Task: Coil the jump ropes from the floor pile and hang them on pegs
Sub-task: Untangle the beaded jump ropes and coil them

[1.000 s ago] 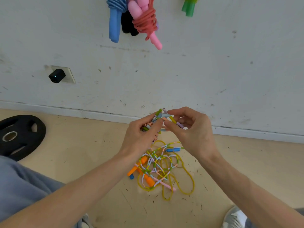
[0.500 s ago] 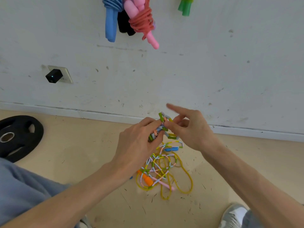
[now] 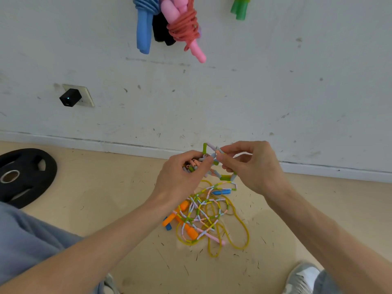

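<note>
My left hand [image 3: 181, 179] grips a small bundle of folded loops of the beaded pastel jump rope [image 3: 206, 151]. My right hand [image 3: 252, 166] pinches a strand of the same rope beside it, thumb against fingertips. From the hands the beaded rope hangs down to the floor pile [image 3: 203, 217], where it tangles with a yellow rope [image 3: 241, 230] with orange handles [image 3: 192, 231] and a blue handle [image 3: 221, 192]. High on the wall hang coiled ropes: a blue one [image 3: 145, 24], a pink and red one [image 3: 184, 28] and a green one [image 3: 239, 9].
A black weight plate [image 3: 23, 177] lies on the floor at the left. A black plug [image 3: 70, 97] sits in a wall socket. My shoes [image 3: 301, 276] and grey trouser leg [image 3: 27, 240] are at the bottom. White skirting runs along the wall base.
My right hand's index finger, pointing out half a second ago, has curled back into a pinch on the strand. Both hands stay close together above the pile, folding the beaded rope.
</note>
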{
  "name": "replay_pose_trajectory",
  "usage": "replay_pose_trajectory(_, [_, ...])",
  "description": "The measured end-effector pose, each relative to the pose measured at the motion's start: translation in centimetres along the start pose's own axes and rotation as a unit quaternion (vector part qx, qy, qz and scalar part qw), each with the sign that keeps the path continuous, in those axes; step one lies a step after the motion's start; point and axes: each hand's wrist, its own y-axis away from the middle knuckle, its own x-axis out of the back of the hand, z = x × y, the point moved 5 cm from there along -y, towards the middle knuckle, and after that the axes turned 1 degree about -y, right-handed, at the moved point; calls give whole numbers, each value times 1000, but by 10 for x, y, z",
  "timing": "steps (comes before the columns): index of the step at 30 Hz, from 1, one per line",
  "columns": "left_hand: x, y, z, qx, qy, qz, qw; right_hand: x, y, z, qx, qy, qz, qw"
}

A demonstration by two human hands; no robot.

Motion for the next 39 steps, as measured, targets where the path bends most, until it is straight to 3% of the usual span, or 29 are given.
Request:
replay_pose_trajectory(9, [1, 9, 11, -54, -71, 28, 996, -6, 9, -21, 105, 183, 48, 976])
replay_pose_trajectory(15, [4, 17, 22, -161, -212, 41, 963, -4, 13, -21, 58, 132, 79, 986])
replay_pose_trajectory(20, [4, 14, 20, -183, -213, 6, 960, -3, 8, -8, -47, -82, -13, 995])
replay_pose_trajectory(24, [4, 7, 15, -171, -191, -11, 966, -7, 8, -1, -107, -249, -107, 957])
replay_pose_trajectory(29, [5, 0, 17, -180, -157, -66, 969, -1, 1, 7, -120, -184, -150, 964])
replay_pose_trajectory(34, [7, -5, 20, -191, -149, -111, 964, 2, 0, 14, -221, -236, -210, 923])
replay_pose_trajectory(39, [5, 1, 16, -192, -172, -149, 955, -1, 3, 22, -257, -188, -283, 905])
